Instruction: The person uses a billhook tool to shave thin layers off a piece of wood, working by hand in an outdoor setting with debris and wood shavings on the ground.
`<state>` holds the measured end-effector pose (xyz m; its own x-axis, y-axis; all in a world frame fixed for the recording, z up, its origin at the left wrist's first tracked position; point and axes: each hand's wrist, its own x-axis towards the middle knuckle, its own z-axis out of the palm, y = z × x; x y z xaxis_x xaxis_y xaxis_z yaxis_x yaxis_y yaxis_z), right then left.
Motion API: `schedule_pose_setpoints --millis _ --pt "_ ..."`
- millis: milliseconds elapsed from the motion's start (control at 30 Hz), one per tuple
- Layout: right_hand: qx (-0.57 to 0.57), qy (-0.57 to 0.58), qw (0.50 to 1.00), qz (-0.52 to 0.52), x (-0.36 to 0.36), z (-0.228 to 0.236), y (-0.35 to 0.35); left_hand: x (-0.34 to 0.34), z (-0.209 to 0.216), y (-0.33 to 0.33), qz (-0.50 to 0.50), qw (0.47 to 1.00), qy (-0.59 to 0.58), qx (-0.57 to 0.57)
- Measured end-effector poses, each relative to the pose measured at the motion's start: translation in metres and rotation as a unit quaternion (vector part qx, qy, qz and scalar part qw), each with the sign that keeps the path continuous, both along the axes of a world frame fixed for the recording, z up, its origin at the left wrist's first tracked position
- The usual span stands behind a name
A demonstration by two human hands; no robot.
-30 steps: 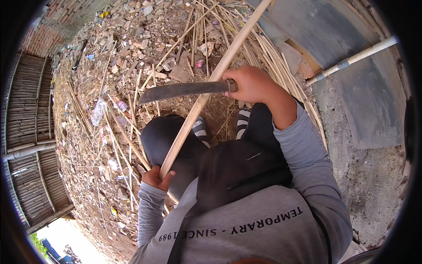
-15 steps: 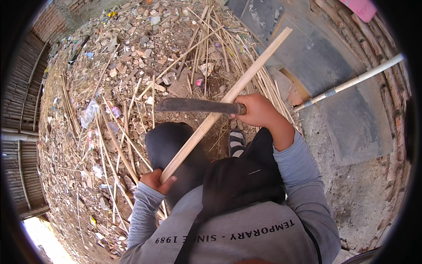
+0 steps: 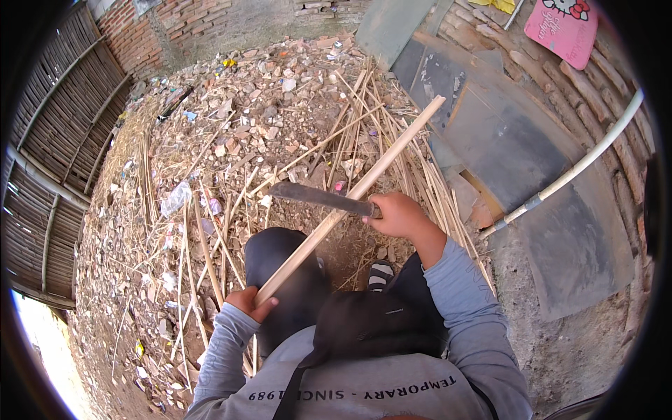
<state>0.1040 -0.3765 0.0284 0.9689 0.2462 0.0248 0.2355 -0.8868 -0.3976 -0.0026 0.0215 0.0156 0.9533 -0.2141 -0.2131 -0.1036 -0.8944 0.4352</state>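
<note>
A pale split strip of bamboo or wood point(image 3: 381, 166) slants from my lap up to the far right. My left hand point(image 3: 250, 304) grips its near end beside my left knee. In my right hand point(image 3: 400, 215) is the handle of a machete point(image 3: 311, 195), its dark blade pointing left. The blade lies across the strip near its middle; whether the edge bites into the wood I cannot tell. My right fingers wrap the handle just right of the strip.
Stones, brick rubble and litter cover the ground. Long thin strips point(image 3: 441, 189) lie heaped ahead to the right, and more sticks point(image 3: 187, 273) lie at left. Dark boards point(image 3: 518, 150) and a white pipe point(image 3: 595, 154) are at right. A bamboo wall point(image 3: 59, 119) stands left.
The view has tilted up, showing more of the brick wall ahead. The strip's far end and the machete sit lower in the picture. Both hands keep their holds.
</note>
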Motion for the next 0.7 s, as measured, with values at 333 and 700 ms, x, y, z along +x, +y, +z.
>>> schedule_pose_setpoints --millis 333,700 --pt "-0.012 -0.005 1.000 0.016 -0.019 -0.017 -0.031 -0.007 0.017 -0.023 -0.010 1.000 -0.018 0.014" --pt "-0.024 0.021 1.000 -0.001 -0.031 -0.024 -0.051 -0.020 0.012 -0.055 0.081 0.980 -0.090 0.156"
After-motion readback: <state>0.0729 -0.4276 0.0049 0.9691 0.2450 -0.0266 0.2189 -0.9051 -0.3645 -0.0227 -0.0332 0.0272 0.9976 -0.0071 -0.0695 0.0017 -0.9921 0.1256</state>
